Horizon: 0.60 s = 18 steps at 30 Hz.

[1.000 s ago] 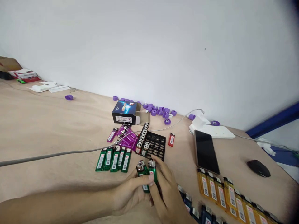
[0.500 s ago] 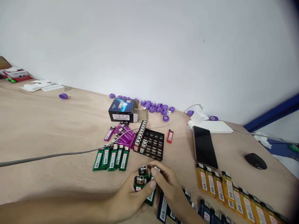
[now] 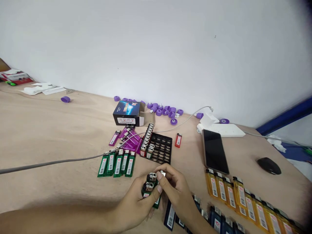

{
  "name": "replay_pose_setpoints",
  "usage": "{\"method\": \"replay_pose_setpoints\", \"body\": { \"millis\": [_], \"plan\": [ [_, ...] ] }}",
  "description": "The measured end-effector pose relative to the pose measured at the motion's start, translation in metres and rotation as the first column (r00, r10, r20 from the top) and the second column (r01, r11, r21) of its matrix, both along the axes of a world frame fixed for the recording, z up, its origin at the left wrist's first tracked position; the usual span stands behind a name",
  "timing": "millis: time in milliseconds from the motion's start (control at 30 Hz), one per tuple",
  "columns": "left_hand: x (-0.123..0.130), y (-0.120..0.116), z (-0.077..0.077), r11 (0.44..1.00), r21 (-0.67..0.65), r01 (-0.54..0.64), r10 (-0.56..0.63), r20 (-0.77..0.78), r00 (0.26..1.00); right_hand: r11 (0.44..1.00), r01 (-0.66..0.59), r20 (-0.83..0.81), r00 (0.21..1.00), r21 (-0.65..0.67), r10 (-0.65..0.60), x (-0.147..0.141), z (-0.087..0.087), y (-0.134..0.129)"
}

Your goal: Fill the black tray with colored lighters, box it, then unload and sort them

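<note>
Several green lighters sit bunched in my left hand, metal tops up, with its thumb across them. My right hand pinches the metal end of a green lighter at the right side of the bunch, close against the left thumb. Beyond the hands lies a black slotted tray. Along its left side stands a row of red lighters, and green ones stand upright beside their near end. More green lighters lie flat to the left, below a heap of purple lighters.
Dark blue lighters lie under my right forearm, yellow lighters further right. A phone, mouse and white power strip stand right. A grey cable crosses the table. A box and purple caps line the wall.
The green lighters in my hands have tilted more upright, and the one pinched by my right hand shows more of its metal top. The view has shifted slightly.
</note>
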<state>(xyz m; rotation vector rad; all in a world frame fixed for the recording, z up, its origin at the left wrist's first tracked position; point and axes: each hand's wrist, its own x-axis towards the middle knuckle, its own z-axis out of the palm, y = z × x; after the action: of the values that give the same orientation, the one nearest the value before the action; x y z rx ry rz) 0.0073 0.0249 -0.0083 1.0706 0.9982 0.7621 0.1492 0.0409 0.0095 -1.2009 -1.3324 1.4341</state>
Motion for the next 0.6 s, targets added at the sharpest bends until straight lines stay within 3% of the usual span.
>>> {"method": "replay_pose_setpoints", "body": {
  "millis": [167,300,400,500,600],
  "plan": [
    [-0.003,0.012,0.004,0.984,-0.144,0.107,-0.079,0.190,0.979,0.962,0.261,-0.160,0.949,-0.085,-0.272,0.002,-0.016,0.005],
    [-0.004,0.019,0.006,0.954,-0.257,0.153,-0.067,0.314,0.947,0.928,0.303,-0.362,0.858,-0.217,-0.365,0.003,-0.017,0.010],
    [-0.004,0.021,0.011,0.913,-0.325,0.248,-0.109,0.392,0.914,0.958,0.213,-0.328,0.906,-0.195,-0.268,0.003,-0.013,0.009],
    [-0.005,0.022,0.013,0.867,-0.344,0.361,-0.178,0.464,0.868,0.994,0.067,-0.148,0.986,-0.084,-0.079,0.005,-0.011,0.006],
    [-0.005,0.022,0.014,0.852,-0.303,0.427,-0.250,0.482,0.840,0.999,-0.024,0.032,0.999,0.024,0.023,0.006,-0.008,0.006]
  ]
}}
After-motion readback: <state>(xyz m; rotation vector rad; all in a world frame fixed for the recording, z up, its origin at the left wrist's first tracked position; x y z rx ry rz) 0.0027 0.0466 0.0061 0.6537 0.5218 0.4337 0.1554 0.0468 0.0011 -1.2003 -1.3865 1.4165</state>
